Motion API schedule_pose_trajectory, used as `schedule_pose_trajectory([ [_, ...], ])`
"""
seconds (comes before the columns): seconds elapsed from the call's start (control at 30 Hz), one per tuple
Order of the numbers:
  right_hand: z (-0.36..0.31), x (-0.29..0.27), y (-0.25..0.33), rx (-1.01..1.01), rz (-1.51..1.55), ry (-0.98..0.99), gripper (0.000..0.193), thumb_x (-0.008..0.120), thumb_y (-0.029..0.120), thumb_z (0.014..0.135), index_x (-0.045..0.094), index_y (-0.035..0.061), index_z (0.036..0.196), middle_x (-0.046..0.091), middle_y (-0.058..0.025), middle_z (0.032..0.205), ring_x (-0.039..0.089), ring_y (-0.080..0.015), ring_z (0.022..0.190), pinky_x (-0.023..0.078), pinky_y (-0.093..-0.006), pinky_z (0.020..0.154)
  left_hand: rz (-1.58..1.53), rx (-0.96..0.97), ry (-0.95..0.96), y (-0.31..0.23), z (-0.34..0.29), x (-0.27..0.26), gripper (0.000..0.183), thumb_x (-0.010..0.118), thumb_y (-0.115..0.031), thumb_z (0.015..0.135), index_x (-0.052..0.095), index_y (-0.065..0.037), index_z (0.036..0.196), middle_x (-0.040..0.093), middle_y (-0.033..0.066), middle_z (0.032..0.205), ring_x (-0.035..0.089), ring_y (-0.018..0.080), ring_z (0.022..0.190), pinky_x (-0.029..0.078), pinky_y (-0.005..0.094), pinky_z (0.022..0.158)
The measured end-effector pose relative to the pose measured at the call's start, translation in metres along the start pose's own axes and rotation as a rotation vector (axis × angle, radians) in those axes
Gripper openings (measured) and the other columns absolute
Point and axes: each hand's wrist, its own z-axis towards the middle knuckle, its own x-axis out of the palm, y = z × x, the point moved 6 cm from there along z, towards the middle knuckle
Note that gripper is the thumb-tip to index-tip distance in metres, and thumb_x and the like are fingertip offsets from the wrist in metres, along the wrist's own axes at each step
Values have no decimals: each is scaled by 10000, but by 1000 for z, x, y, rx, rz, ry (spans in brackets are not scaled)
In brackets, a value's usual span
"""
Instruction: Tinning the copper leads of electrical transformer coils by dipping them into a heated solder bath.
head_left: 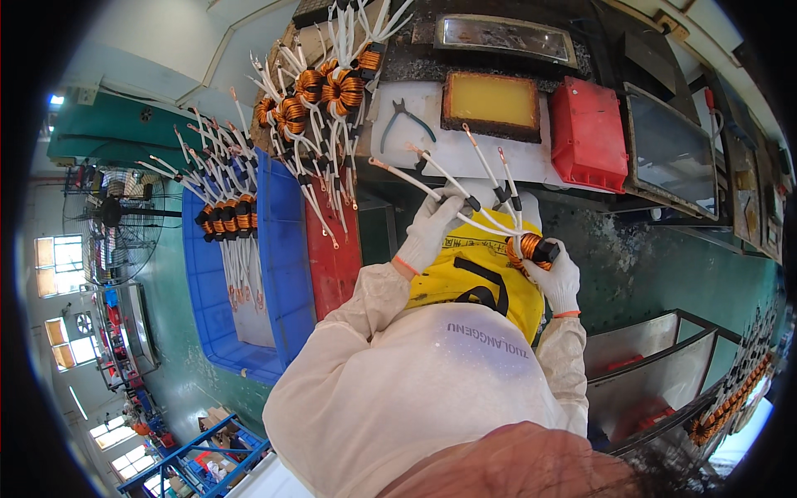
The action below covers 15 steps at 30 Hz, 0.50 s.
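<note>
Right hand [558,279] (gloved) on coil [521,246]

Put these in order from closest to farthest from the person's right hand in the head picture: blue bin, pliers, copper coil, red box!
From the right hand:
1. Copper coil: right in its grasp.
2. Red box: ahead, slightly right.
3. Pliers: ahead, to the left.
4. Blue bin: far over left.

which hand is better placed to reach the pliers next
Left, probably: the left hand, holding a lead, is nearer the pliers, while the right hand holds the coil.
</note>
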Motion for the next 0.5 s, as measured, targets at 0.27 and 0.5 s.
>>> schedule_pose_trajectory([
  [0.27, -6, 1, 3, -67, -11, -65, 589, 845, 427, 720, 620, 143, 1184, 739, -145, 982, 728, -343, 876, 583, -413, 762, -228, 116, 6, -4, 16, 42, 185, 616, -14, 972, 583, -41, 1152, 692, 132, 995, 696, 202, 890, 594, 323, 826],
  [0.5, -7, 3, 5, -79, -68, -74, 585, 845, 427, 716, 622, 148, 1180, 736, -140, 983, 724, -348, 874, 581, -422, 765, 175, 154, 58, -15, 25, 45, 412, 608, -48, 977, 527, -57, 1381, 667, 85, 1003, 679, 191, 890, 575, 309, 821],
])
